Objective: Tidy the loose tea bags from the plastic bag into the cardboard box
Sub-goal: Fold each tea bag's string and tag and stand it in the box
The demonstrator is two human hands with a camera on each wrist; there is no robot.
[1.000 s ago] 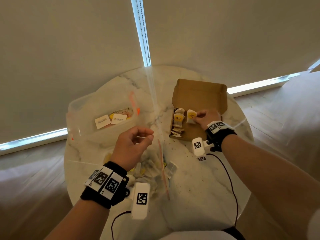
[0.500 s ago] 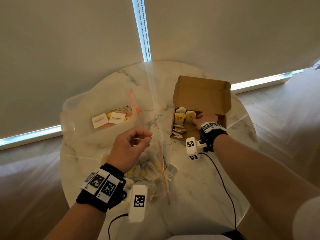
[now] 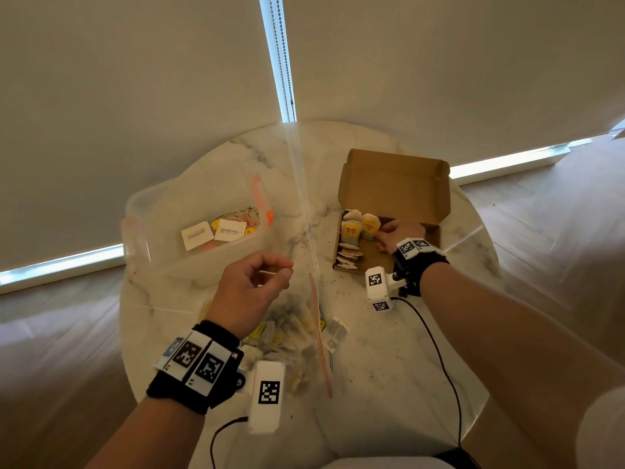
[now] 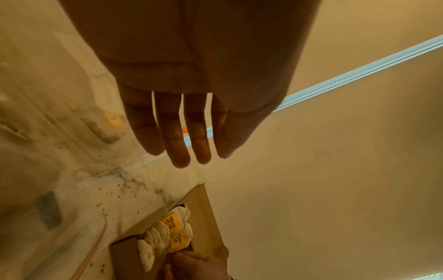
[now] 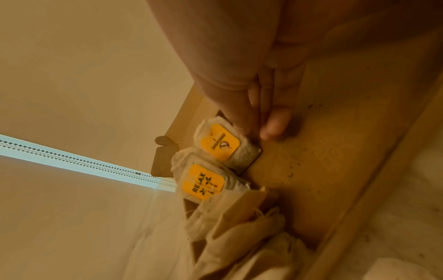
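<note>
Presently, the tea bag with the yellow tag is standing on edge at the far end of the cardboard box, just beside a second upright bag marked RELAX. The right hand is reaching into the box, its fingertips touching that first bag's edge; whether they are pinching it or merely steadying it cannot be told. A short row of bags is leaning along the box's left wall, occupying roughly a third of the floor, while the rest of the floor is showing bare cardboard.

The plastic bag is lying on the marble table nearer the person, still holding a sizeable heap of loose tea bags. One bag is sitting just outside its mouth. The left hand is hovering above the plastic bag, fingers loosely curled with thumb and forefinger close together, possibly pinching the bag's clear film, though that is not certain.

In my judgement the task is well short of halfway: most bags are remaining to be moved.

Further out, a clear tub containing labelled cards is standing at the table's left, and tea crumbs are lying scattered between tub and box.
</note>
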